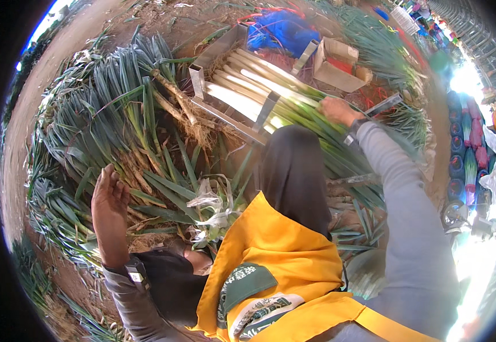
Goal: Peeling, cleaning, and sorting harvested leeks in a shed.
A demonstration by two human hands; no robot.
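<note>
Cleaned leeks (259, 74) with white stems and green tops lie side by side in a metal frame (225, 119) in front of me. My right hand (338, 110) is closed on a leek among them, where the white turns to green. At the left, my left hand (111, 191) hangs over a big heap of unpeeled leeks (94, 119). Its fingers are loosely bent and apart, with nothing seen in them. Several rooted leeks (173, 100) lie between the heap and the frame.
Pale peeled leaves (209, 208) lie by my knee. Beyond the frame are a blue bundle (282, 31) and a torn cardboard box (339, 65). More leeks (367, 37) spread at the far right. Wrapped bundles (467, 142) line the right side.
</note>
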